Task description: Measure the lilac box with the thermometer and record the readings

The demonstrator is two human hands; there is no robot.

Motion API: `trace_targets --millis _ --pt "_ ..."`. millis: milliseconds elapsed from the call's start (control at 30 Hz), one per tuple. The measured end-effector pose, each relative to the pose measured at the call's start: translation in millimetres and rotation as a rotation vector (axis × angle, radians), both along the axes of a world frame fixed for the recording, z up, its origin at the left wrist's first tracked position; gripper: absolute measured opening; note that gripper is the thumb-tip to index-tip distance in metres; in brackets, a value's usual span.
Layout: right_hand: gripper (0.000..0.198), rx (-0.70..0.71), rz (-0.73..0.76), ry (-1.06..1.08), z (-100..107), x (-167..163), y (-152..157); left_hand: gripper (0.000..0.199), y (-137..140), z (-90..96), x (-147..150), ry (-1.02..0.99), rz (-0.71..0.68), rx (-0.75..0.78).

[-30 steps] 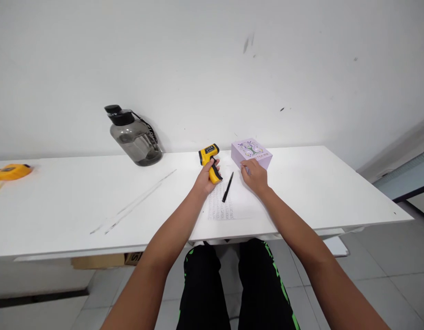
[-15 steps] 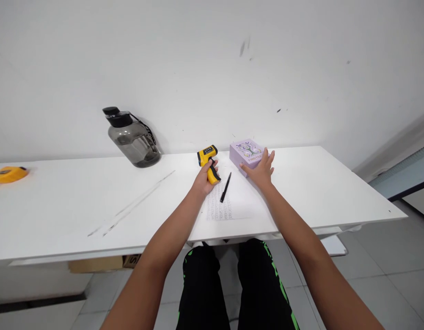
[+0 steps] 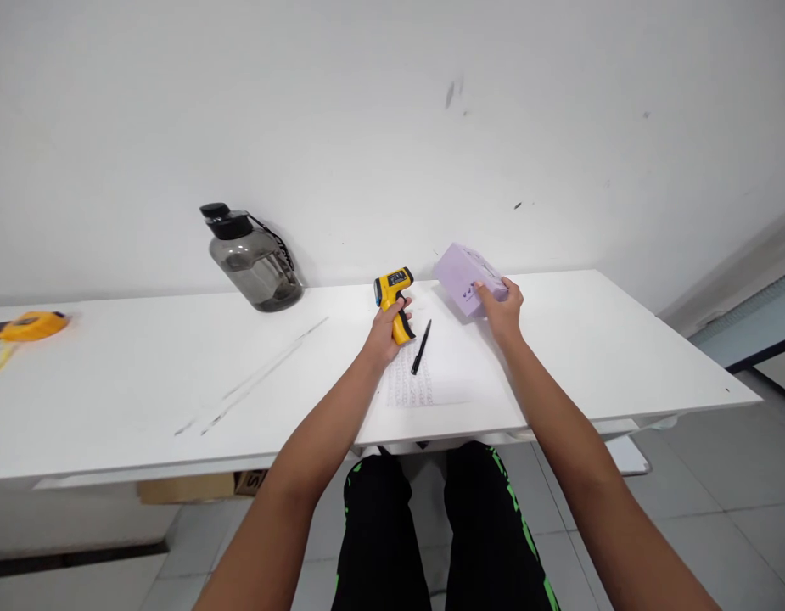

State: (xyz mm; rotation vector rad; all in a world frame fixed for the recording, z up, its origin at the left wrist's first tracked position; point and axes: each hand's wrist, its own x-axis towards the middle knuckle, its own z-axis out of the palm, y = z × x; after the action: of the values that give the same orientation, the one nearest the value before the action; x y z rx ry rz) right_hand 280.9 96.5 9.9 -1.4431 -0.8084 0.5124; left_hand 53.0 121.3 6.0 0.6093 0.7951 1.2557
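My left hand [image 3: 384, 335] is wrapped round the handle of a yellow and black infrared thermometer gun [image 3: 393, 280], its nose pointing up and to the left. My right hand [image 3: 503, 307] grips the right end of a light purple box [image 3: 459, 276], thumb on the near side. The box is tipped up, so its plain purple side faces me and its printed top shows only as a sliver. Between my hands a black pen [image 3: 421, 347] lies on a sheet of paper [image 3: 452, 386] with rows of handwriting.
A grey see-through water bottle [image 3: 255, 267] with a black lid stands at the back left by the wall. Farther left lies a yellow tape measure [image 3: 36, 326]. The white table [image 3: 137, 365] ends in front of my knees; a cardboard box [image 3: 188, 488] is under it.
My right hand has closed on the purple box and tilted it up, turning its side toward me. The thermometer gun stays in my left hand. The view has shifted slightly.
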Motion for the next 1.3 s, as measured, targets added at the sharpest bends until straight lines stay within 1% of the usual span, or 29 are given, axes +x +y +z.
trace_targets --millis 100,233,367,500,667,800,1000,1133,1300 --pt "0.074 0.02 0.145 0.272 -2 10 5 0.028 -1 0.5 0 0.041 -0.036 0.024" --pt "0.064 0.06 0.28 0.456 -5 13 9 0.03 -3 1.5 0 0.071 -0.091 0.036" --pt "0.064 0.087 0.416 0.694 -2 2 3 0.032 -5 2.3 -1 0.066 -0.117 0.046" --pt "0.067 0.094 0.562 0.814 6 -13 -7 0.029 -4 1.7 -1 0.078 -0.119 0.055" --pt "0.066 0.032 0.637 0.849 7 -26 -14 0.038 2 0.0 -3 0.017 -0.128 0.001" --pt "0.063 0.068 0.683 0.777 3 -30 -13 0.037 4 -0.3 -4 -0.013 -0.117 -0.022" --pt "0.054 0.053 0.668 0.643 -7 -33 -7 0.032 1 1.6 -1 0.064 -0.099 -0.033" --pt "0.053 0.031 0.661 0.637 -10 -32 -4 0.028 -4 5.7 3 0.078 -0.104 -0.054" --pt "0.053 0.004 0.648 0.651 -11 -31 -2 0.026 -7 6.4 6 0.064 -0.107 -0.04"
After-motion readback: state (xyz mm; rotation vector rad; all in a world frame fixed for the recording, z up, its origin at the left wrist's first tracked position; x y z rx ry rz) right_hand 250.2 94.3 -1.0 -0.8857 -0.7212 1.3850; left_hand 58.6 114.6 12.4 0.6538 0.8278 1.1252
